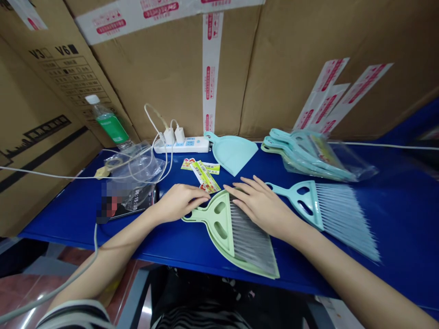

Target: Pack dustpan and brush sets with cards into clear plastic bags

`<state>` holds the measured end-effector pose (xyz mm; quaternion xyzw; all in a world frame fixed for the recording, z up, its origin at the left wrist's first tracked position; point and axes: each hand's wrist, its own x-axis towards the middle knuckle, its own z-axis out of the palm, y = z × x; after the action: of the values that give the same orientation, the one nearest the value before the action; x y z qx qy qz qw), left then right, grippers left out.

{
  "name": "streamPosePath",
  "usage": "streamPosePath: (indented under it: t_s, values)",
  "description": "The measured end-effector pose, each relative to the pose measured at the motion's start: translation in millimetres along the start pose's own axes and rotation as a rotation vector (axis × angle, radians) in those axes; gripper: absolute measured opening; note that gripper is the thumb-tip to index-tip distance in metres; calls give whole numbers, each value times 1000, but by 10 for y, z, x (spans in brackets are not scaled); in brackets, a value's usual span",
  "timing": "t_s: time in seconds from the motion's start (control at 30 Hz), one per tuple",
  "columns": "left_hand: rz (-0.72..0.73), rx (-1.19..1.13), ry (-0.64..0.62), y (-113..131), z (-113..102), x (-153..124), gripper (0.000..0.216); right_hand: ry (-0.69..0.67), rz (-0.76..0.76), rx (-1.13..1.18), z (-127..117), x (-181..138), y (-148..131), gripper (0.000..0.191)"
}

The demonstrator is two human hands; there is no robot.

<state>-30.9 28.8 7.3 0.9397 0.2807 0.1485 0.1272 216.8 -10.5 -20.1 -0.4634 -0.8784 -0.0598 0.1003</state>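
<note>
A light green hand brush [228, 228] with grey bristles lies inside a matching green dustpan [219, 246] near the table's front edge, handles to the left. My left hand [180, 202] is beside those handles, its fingers bent together with the thumb at the dustpan's upper rim; what they pinch, if anything, is hidden. My right hand [264, 208] rests over the grey bristles, fingers spread and nearly flat. To its right lies a light blue hand brush [313, 205] with pale blue bristles. Behind my hands is a light blue dustpan [233, 151].
Printed label cards [205, 176] lie behind my left hand. A white power strip [192, 145] with chargers stands at the back. Bagged dustpan sets [308, 153] are stacked back right. Left are a phone [133, 206], clear plastic bags [137, 162], cables and a bottle [111, 125]. Cardboard boxes [164, 77] wall the back.
</note>
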Motion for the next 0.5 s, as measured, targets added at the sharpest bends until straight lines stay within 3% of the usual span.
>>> streamPosePath:
  t_s: [0.17,0.27,0.37,0.5]
  values:
    - [10,-79,-52,18,-67,3,27,0,13,59,3,25,22,45]
    - [-20,-81,-18,-26,-63,64,22,8,-4,94,14,38,25,47]
    - [-30,38,11,-82,-23,178,18,6,-9,110,18,47,10,48]
    - [10,227,-76,-122,2,281,23,4,0,115,-8,37,-13,48]
